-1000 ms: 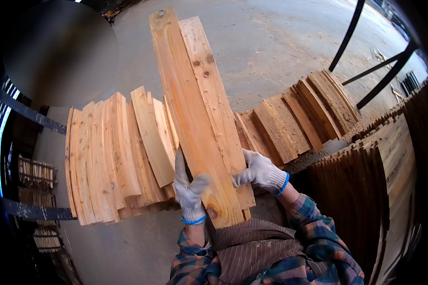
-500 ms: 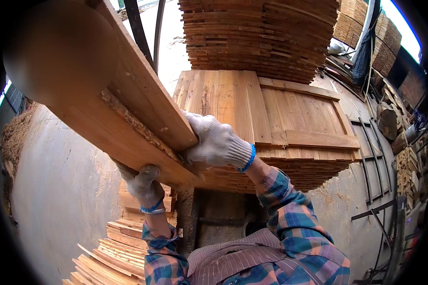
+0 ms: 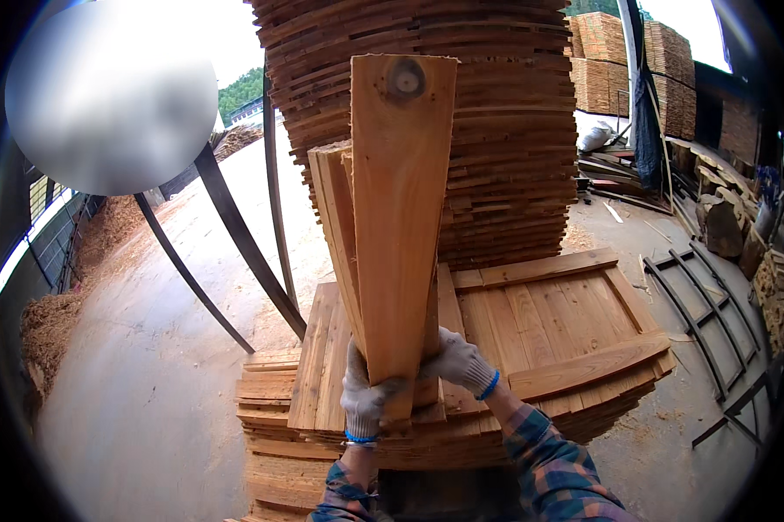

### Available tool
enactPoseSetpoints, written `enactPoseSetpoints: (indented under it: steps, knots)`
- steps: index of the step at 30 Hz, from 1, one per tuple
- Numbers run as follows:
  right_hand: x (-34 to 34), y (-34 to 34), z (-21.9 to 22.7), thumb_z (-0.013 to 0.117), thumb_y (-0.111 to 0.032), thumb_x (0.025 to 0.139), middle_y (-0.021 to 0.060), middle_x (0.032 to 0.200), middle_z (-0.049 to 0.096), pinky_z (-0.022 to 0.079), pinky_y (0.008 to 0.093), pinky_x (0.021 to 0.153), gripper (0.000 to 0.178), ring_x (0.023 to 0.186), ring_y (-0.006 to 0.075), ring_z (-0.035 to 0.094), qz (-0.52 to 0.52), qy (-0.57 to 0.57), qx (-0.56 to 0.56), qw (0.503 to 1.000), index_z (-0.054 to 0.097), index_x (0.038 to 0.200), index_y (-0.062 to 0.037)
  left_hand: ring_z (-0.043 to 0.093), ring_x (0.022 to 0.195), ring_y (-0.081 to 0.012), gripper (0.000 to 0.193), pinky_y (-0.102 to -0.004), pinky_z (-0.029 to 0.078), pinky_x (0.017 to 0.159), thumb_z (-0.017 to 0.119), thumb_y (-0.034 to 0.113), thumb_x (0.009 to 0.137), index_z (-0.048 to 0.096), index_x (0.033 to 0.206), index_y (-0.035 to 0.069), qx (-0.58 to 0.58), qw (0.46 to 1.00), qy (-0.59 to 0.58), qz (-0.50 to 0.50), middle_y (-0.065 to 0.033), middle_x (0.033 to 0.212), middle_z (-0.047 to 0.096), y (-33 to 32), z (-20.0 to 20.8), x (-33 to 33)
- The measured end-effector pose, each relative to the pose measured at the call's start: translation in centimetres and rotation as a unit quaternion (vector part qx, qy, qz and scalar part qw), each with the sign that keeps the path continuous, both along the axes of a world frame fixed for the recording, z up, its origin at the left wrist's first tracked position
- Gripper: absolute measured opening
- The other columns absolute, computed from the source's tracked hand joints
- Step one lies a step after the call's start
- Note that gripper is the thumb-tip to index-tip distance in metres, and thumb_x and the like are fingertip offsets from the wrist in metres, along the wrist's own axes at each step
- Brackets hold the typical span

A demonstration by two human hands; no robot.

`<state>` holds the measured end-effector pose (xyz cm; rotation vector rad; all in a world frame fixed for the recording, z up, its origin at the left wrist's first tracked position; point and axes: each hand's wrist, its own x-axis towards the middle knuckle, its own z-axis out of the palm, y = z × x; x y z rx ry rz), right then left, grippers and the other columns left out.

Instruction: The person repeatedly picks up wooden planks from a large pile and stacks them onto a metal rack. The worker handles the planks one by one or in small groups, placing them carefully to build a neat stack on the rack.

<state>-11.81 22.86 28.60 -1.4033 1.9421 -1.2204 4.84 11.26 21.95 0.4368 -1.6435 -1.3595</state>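
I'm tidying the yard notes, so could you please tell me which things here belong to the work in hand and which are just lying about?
In hand:
- boards, held upright
- left hand and right hand, gloved, gripping their lower ends
- low stack just beyond them

Lying about:
- tall stack behind
- metal frames on the floor, right
- sawdust heap, left
- logs, far right

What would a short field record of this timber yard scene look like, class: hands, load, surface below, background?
Left hand: gloved, grip closed on the lower end of the planks
Right hand: gloved, grip closed on the planks' right edge
Planks: a few held together, standing on end, knot near the top
Low plank stack: flat layer just beneath the hands
Tall plank stack: behind it
Metal frames: on the floor, right
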Motion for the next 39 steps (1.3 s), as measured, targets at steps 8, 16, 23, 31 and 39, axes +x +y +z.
enactPoseSetpoints:
  steps: [8, 16, 23, 31, 39]
  knots:
    - [-4.9, 4.2, -0.2, 0.076, -0.008, 0.070, 0.0079, 0.093, 0.071, 0.055, 0.0299, 0.076, 0.040, 0.084, 0.0166, 0.066, -0.067, -0.140, -0.063, 0.986, 0.065, 0.107, 0.0007, 0.064, 0.107, -0.0234, 0.077, -0.0347, 0.053, 0.092, 0.084, 0.016, 0.070, 0.047, 0.136, 0.001, 0.044, 0.983, -0.082, -0.158, -0.0150, 0.121, 0.065, 2.1, 5.1, -5.1]
    - [-18.3, 14.5, -5.2, 0.066, -0.004, 0.076, 0.0071, 0.084, 0.069, 0.052, 0.0275, 0.070, 0.027, 0.073, 0.0156, 0.064, -0.134, -0.358, -0.034, 0.923, 0.063, 0.100, 0.0057, 0.067, 0.100, -0.0290, 0.062, -0.0374, 0.054, 0.085, 0.075, 0.029, 0.079, 0.054, 0.129, 0.000, 0.260, 0.933, -0.177, -0.175, -0.0183, 0.114, 0.067, 10.2, 1.8, -15.8]
    - [-25.1, 18.7, -16.9, 0.073, -0.019, 0.074, 0.0187, 0.106, 0.071, 0.053, 0.0369, 0.084, 0.051, 0.099, 0.0270, 0.069, -0.289, -0.118, 0.180, 0.933, 0.064, 0.122, -0.0026, 0.061, 0.103, -0.0424, 0.042, -0.0521, 0.049, 0.084, 0.062, 0.040, 0.088, 0.059, 0.110, 0.004, -0.139, 0.876, -0.461, -0.028, -0.0236, 0.114, 0.063, 14.5, -6.6, -20.0]
    - [-22.3, 13.3, -11.5, 0.075, -0.041, 0.076, 0.0254, 0.132, 0.056, 0.048, 0.0599, 0.091, 0.097, 0.122, 0.0411, 0.056, -0.263, 0.098, 0.331, 0.901, 0.021, 0.153, -0.0152, 0.063, 0.105, -0.0409, 0.092, -0.0487, 0.055, 0.081, 0.078, 0.040, 0.074, 0.028, 0.147, 0.013, -0.256, 0.750, -0.609, -0.022, -0.0228, 0.133, 0.048, 17.1, -2.7, -23.1]
    - [-20.9, 12.6, -11.1, 0.077, -0.043, 0.074, 0.0220, 0.136, 0.049, 0.048, 0.0626, 0.089, 0.094, 0.120, 0.0439, 0.056, -0.278, 0.115, 0.364, 0.881, 0.027, 0.148, -0.0143, 0.071, 0.084, -0.0237, 0.103, -0.0336, 0.058, 0.066, 0.086, 0.018, 0.060, 0.034, 0.148, 0.005, 0.044, 0.871, -0.479, -0.102, -0.0188, 0.102, 0.069, 12.7, 1.0, -21.6]
